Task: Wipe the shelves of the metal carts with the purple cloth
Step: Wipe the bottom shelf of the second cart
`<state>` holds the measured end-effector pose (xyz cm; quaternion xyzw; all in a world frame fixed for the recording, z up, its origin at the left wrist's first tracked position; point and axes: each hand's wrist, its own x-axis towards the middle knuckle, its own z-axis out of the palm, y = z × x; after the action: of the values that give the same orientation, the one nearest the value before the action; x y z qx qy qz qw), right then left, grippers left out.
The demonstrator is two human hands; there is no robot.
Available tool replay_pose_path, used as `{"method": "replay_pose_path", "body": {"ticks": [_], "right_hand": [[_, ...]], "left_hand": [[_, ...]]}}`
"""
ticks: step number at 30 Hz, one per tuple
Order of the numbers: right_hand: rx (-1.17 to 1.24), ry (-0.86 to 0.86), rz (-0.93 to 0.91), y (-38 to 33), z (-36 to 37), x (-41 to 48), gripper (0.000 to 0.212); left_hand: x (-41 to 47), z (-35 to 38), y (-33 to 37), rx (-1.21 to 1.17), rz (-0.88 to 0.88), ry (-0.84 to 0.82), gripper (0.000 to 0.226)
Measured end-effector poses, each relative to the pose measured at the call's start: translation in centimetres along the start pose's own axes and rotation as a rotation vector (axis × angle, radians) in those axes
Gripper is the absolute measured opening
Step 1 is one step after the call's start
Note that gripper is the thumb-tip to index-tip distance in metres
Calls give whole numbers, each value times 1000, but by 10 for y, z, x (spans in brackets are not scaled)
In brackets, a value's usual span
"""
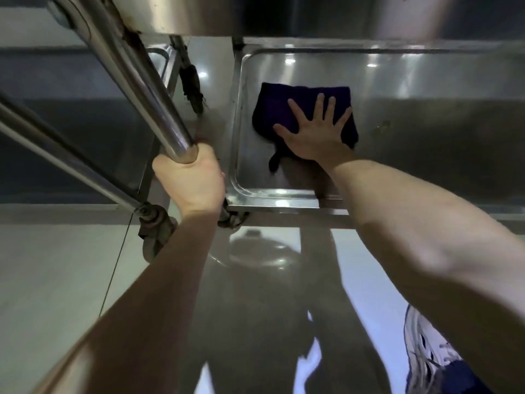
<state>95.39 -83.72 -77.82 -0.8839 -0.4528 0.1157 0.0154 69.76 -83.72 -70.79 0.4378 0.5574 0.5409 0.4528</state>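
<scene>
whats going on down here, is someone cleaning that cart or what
A person is wiping the low stainless steel cart shelf with a dark purple cloth. The right hand presses flat on the cloth, fingers spread, towards the shelf's left end. The left hand grips the lower end of a shiny metal tube by the shelf's near left corner.

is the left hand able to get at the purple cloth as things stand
Probably not yet: the left hand grips the cart post. Once freed, only the shelf rim lies between it and the cloth.
</scene>
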Motion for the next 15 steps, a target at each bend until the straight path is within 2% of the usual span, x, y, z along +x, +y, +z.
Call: {"method": "replay_pose_path", "body": {"ticks": [5, 8, 9, 15], "right_hand": [[-6, 17, -81, -52, 9, 2, 91], [-10, 19, -140, -64, 19, -36, 86], [-17, 11, -149, -66, 23, -52, 84], [-43, -60, -193, -53, 30, -110, 73]], "left_hand": [[-4, 1, 6, -19, 5, 1, 20], [-2, 0, 11, -10, -40, 8, 56], [-2, 0, 11, 1, -42, 5, 62], [-4, -5, 15, 58, -46, -15, 47]]}}
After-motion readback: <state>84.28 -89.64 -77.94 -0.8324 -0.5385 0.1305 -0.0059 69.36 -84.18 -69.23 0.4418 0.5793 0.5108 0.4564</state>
